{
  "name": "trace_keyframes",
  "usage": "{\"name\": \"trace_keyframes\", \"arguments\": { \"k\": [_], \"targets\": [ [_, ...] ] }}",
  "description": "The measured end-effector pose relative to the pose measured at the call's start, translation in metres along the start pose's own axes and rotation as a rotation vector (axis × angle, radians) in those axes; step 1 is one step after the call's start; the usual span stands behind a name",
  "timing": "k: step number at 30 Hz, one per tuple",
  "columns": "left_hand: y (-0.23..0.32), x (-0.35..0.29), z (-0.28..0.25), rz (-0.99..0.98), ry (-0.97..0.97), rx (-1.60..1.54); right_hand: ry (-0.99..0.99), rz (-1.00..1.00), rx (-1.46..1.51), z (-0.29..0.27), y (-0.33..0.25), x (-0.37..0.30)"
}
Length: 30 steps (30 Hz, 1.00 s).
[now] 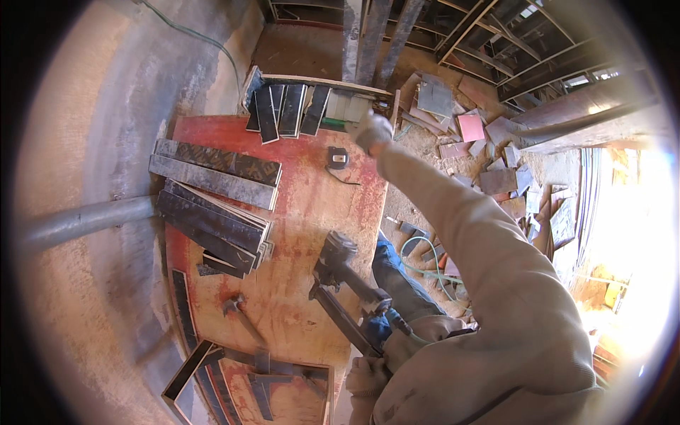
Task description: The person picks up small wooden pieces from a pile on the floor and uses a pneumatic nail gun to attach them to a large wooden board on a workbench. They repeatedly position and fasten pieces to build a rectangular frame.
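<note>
My right arm stretches far across the work table (297, 297), and my gloved right hand (373, 132) is at its far edge, beside a green item (333, 124). That hand is blurred, so its grip does not show. Low in the view, my gloved left hand (365, 375) has its fingers curled; what they hold, if anything, is hidden. Just beyond it a dark nail gun (347, 276) rests at the table's near right edge, with a blue hose fitting (398, 320). A tape measure (338, 157) lies between the right hand and a stack of dark board strips (212, 223).
Short dark boards (292, 110) lean at the table's far end. A claw hammer (244, 319) lies near a wooden frame (188, 375) at the near left. Board offcuts (499, 180) and a thin hose (418, 265) litter the floor. A pipe (92, 223) juts from the left wall.
</note>
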<state>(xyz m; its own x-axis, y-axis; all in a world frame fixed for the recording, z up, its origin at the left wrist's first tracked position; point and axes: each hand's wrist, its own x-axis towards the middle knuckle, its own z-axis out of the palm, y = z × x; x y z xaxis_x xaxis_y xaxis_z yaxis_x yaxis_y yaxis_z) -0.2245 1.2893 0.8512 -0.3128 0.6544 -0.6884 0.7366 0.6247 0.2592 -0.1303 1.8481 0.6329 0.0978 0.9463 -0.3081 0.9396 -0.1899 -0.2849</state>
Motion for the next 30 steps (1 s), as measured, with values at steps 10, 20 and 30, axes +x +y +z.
{"name": "trace_keyframes", "arguments": {
  "k": [10, 20, 30],
  "targets": [
    [0.019, 0.007, 0.009, -0.15, -0.094, -0.114, -0.205, 0.001, -0.094, 0.032, 0.023, 0.093],
    [0.029, 0.085, -0.066, 0.032, 0.102, -1.168, -0.862, -0.501, 0.516, -0.046, -0.02, -0.151],
    [-0.006, 0.102, -0.023, -0.297, 0.516, -2.138, -1.057, -0.361, 0.269, -0.068, -0.017, -0.358]
  ]
}}
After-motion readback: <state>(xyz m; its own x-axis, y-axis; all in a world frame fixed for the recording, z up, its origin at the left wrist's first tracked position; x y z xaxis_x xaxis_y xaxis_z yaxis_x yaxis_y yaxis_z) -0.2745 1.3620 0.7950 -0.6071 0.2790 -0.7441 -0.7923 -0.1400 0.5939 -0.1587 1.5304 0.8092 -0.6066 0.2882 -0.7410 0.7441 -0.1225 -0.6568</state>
